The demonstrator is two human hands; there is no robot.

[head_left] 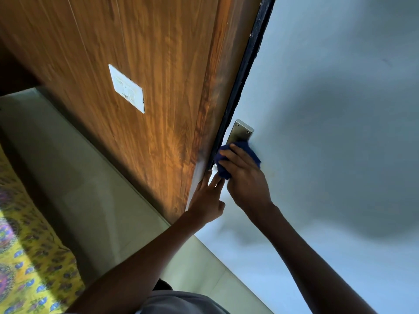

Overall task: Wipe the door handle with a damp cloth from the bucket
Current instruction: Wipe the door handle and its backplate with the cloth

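A metal handle plate with two screws is fixed on the pale grey-blue door, close to its dark edge. My right hand is shut on a dark blue cloth and presses it over the lower part of the plate, so the lever itself is hidden. My left hand lies just below and to the left, fingers spread flat against the door's edge, holding nothing. The bucket is out of view.
A wood-grain panel fills the left, carrying a white switch plate. The black door edge runs between panel and door. Pale floor tiles and a yellow patterned fabric lie at the lower left.
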